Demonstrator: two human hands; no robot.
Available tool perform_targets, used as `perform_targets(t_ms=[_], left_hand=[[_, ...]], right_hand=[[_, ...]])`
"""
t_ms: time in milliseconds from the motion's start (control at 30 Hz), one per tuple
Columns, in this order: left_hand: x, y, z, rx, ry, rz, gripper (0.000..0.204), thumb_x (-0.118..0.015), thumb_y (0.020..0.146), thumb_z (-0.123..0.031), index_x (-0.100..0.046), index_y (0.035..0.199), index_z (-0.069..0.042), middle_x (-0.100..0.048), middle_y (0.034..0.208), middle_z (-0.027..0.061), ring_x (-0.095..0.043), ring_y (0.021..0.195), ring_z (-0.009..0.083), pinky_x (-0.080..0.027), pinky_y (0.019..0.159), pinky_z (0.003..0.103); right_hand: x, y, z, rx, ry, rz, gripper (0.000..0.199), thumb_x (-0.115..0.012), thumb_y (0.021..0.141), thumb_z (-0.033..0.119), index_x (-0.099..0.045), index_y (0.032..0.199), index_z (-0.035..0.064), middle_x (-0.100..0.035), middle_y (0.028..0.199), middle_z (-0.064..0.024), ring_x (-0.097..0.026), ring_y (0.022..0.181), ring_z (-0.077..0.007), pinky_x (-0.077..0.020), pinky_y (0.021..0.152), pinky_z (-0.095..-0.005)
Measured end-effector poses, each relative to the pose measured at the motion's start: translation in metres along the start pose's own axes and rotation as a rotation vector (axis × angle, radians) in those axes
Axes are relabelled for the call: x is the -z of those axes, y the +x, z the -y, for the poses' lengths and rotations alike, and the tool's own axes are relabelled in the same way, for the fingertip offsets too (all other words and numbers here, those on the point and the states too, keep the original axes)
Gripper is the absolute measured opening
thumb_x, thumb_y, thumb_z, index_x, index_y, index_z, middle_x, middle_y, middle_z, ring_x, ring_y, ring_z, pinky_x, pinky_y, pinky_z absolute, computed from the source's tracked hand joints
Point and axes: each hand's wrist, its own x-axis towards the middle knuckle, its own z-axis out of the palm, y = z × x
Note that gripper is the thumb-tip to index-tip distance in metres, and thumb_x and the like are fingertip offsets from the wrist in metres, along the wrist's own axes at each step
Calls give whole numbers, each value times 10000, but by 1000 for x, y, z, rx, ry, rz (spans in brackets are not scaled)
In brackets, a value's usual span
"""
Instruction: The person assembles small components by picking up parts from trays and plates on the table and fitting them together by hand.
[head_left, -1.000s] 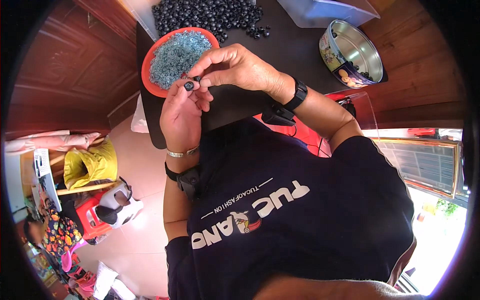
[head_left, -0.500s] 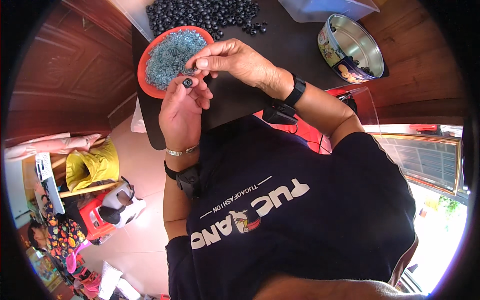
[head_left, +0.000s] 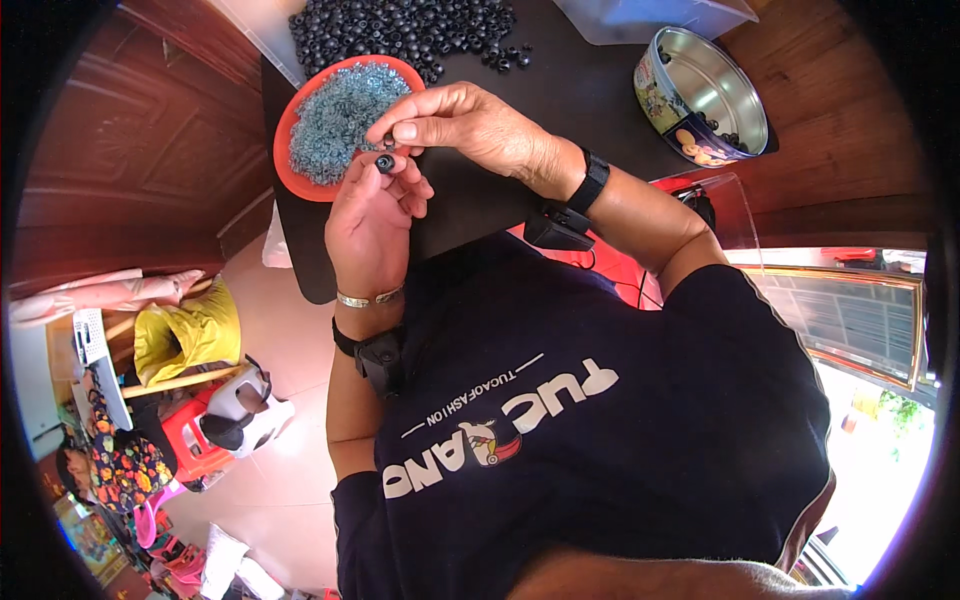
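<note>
The left hand (head_left: 372, 225) is raised over the near edge of the black desk (head_left: 580, 95), fingers curled upward, pinching a small black ring-shaped grommet (head_left: 384, 162) at its fingertips. The right hand (head_left: 470, 125) reaches across from the right, thumb and forefinger pressed together just above that grommet, touching it or something tiny on top of it; which, I cannot tell. Both hands meet just in front of an orange bowl (head_left: 290, 130) filled with small blue-grey rings (head_left: 345, 105). Beyond the bowl lies a loose heap of black grommets (head_left: 400, 25) spread on the desk. At the far right of the desk stands a round metal tin (head_left: 715, 85) with a few dark pieces inside, well apart from the hands. A clear plastic box (head_left: 650, 15) sits at the desk's far edge.
</note>
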Motion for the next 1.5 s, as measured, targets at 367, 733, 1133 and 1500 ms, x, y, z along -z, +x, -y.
perform_targets(t_ms=[367,733,1133,1500], left_hand=[[8,4,4,86,-40,31,243,-415,934,-231,-531,995,-26,-543,861,76,-565,762,208,-424,631,283],[10,2,5,97,-48,12,245,-410,934,-239,-527,992,-32,-532,848,67,-559,754,204,-421,631,282],[9,1,5,88,-50,-24,254,-413,942,-258,-528,981,-34,-527,834,58,-555,749,199,-420,637,289],[-7,-3,0,98,-87,-95,336,-399,956,-261,-519,1143,-9,-574,860,61,-575,762,192,-428,657,295]], right_hand=[[2,2,-4,180,-107,136,196,-537,925,81,-655,1061,4,-615,967,-62,-595,812,-122,-508,755,-258],[0,0,-6,287,-335,117,185,-528,923,55,-656,1053,22,-582,997,-75,-604,824,-124,-519,765,-255],[-1,-1,-7,236,-309,35,130,-605,877,40,-657,995,30,-628,921,-50,-619,874,-121,-514,788,-259],[-5,-1,-2,612,-699,-25,231,-753,738,95,-685,957,62,-662,913,-45,-612,842,-179,-496,789,-293]])
